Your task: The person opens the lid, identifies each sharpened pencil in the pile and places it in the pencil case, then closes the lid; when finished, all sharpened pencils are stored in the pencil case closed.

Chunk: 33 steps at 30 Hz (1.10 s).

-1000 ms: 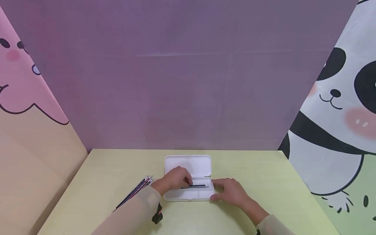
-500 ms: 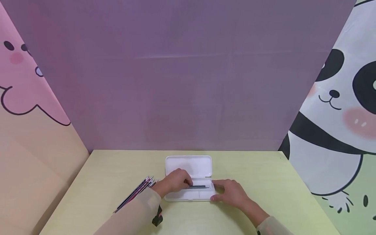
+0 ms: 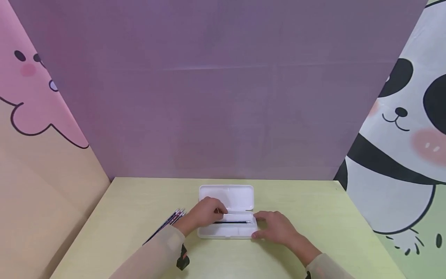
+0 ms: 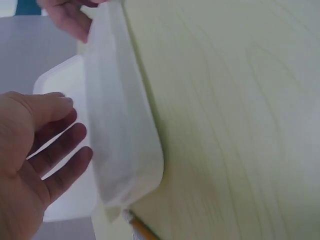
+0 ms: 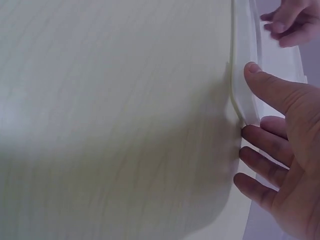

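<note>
A white pencil case (image 3: 223,232) sits on the table, its lid swung up at the back. One dark pencil (image 3: 231,222) lies lengthwise in it, its left part behind the left hand. Over the case's left half is my left hand (image 3: 208,212), and the left wrist view shows its fingers loosely bent with nothing between them. My right hand (image 3: 275,228) holds the case's right end, thumb at the front corner and fingers toward the back one. In the right wrist view, the thumb (image 5: 270,90) lies along the case's side.
Several pencils (image 3: 163,226) lie in a slanted bundle left of the case, partly covered by the left sleeve. A purple panel (image 3: 223,97) rises behind the table (image 3: 303,197). Printed side panels stand left and right.
My left hand has let go of the pencil and risen slightly up and left, baring more of it. My right hand stays at the case's end. The head view has shifted slightly.
</note>
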{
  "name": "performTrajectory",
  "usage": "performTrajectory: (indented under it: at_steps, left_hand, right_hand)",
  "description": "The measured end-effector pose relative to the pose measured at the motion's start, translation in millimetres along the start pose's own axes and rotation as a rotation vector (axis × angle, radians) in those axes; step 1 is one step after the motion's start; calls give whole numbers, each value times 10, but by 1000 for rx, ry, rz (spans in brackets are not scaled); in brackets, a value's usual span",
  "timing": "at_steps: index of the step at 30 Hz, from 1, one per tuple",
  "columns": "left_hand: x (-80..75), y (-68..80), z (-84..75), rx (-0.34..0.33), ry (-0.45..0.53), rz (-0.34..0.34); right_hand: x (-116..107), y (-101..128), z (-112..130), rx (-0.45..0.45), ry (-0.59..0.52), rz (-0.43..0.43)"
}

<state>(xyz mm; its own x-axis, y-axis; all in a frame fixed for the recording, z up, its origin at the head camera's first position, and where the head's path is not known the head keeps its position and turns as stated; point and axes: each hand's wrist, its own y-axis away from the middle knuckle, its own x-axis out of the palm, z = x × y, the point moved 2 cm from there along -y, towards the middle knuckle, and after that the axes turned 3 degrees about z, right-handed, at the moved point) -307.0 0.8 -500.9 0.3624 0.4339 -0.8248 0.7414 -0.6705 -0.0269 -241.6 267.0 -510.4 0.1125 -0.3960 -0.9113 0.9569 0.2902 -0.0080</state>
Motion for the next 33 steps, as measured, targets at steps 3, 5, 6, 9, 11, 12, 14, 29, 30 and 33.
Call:
performTrajectory:
  at_steps: [3,5,6,9,11,12,14,29,30,33]
  left_hand:
    - [-101,85,65,32,48,-79]
    - [-170,161,121,38,82,-119]
    - [-205,205,154,33,95,-135]
    - [-322,369,246,-10,153,-163]
    - [-402,495,318,-53,187,-175]
    - [-441,556,361,-76,204,-180]
    - [-516,681,455,-115,250,-189]
    - [-779,1441,1281,-276,625,-115]
    - [-776,1461,1317,-280,619,-108]
    - [-763,1500,1397,-276,606,-86]
  right_hand:
    - [-12,12,-9,-10,-21,-1]
    - [-11,26,-14,-8,-40,-6]
    - [-6,33,-21,-5,-48,-11]
    - [35,53,-55,4,-75,-34]
    - [73,66,-82,7,-96,-50]
    - [89,74,-95,14,-109,-58]
    - [119,90,-126,28,-121,-73]
    - [122,144,-212,73,-156,-90]
    - [122,145,-215,69,-151,-91]
    - [130,148,-220,61,-144,-94]
